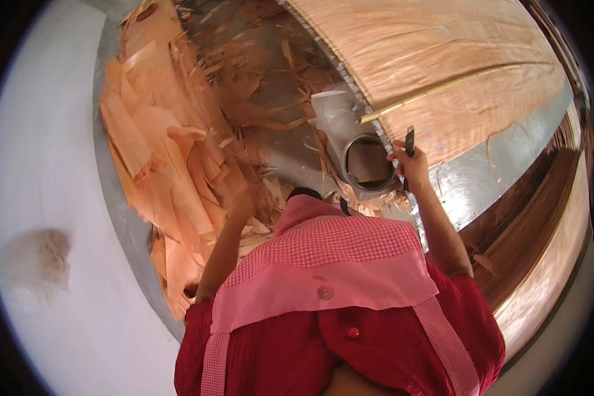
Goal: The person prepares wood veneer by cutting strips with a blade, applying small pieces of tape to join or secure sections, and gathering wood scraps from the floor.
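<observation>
My right hand [412, 168] is closed around a utility knife [410, 142] with a dark body, held upright at the near edge of a metal-topped table [465, 185]. Over that table spreads a large, thin wood veneer sheet [455, 39], pale orange-brown and rippled. A thin yellow stick [442, 88] lies across it, one end sticking out past the table's edge. My left hand [247, 199] is lowered beside a heap of torn veneer scraps [171, 158]; motion blur and the similar colour hide its fingers, so I cannot make out any grip.
Below the table's edge stands a round-rimmed object [368, 191], with clear plastic wrapping [336, 115] beside it. More scraps litter the grey floor [290, 155]. Stacked veneer sheets [528, 231] lie at the right, and a white wall [46, 165] rises at the left.
</observation>
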`<state>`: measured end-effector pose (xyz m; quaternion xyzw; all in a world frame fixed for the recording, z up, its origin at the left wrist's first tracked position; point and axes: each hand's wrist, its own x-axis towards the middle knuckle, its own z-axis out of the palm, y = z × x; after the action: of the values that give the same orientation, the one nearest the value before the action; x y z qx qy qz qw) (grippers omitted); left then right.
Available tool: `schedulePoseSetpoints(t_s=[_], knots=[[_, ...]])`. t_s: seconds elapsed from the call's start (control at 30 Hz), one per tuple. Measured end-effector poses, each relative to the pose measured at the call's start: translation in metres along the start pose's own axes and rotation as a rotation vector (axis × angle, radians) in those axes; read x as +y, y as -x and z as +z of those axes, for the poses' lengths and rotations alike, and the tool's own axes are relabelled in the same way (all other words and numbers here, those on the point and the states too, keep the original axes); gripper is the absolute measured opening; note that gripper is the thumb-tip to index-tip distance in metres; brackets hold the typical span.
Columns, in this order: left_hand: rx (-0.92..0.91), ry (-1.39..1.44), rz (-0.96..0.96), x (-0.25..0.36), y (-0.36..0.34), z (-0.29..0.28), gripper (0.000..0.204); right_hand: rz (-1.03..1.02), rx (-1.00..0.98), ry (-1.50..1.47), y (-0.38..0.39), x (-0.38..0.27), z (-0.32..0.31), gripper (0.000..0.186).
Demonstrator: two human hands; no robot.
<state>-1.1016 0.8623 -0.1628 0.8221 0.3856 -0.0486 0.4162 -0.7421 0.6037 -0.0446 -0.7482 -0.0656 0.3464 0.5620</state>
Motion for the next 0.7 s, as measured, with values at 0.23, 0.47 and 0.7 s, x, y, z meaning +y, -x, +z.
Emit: schedulePoseSetpoints(t_s=[0.23,0.47,0.7], knots=[[0.043,-0.081,0.444,0.225,-0.242,0.062,0.027,0.027,0.121,-0.143,0.018,-0.009,0.037,0.028],[-0.387,0.184,1.147,0.193,-0.238,0.046,0.014,-0.023,0.353,-0.299,0.041,-0.030,0.077,0.020],[-0.886,0.108,1.485,0.279,-0.193,-0.088,0.015,-0.127,-0.068,0.382,0.025,-0.131,0.138,0.022]])
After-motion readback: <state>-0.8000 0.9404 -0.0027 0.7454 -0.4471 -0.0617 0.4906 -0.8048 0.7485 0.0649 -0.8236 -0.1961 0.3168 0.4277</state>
